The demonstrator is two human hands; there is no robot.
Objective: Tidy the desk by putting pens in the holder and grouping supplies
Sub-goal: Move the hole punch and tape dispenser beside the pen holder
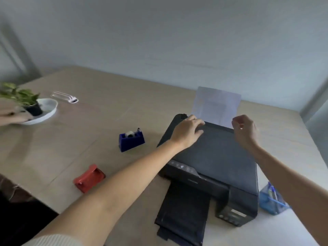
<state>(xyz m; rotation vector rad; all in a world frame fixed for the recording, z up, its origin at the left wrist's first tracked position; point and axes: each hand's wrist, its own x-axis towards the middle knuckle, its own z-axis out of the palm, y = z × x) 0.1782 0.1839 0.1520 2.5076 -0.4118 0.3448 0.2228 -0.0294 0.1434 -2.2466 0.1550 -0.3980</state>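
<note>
A blue mesh pen holder [272,202] with blue pens in it stands at the right of the black printer [218,162]. On the desk to the left are a blue tape dispenser [131,140] and a red stapler-like tool [88,178]. Two clear pen-like items [66,97] lie far back on the left. My left hand [188,132] rests flat on the printer's rear left lid edge and holds nothing. My right hand [245,130] hovers with curled fingers beside the lower right edge of the paper sheet [217,103] that stands in the rear feed. Whether it touches the sheet is unclear.
The printer's output tray [182,212] sticks out toward me over the beige desk [74,139]. A potted plant [23,97] sits in a white dish [48,110] at far left, with a pale blurred shape [12,114] against it. A wall runs behind the desk.
</note>
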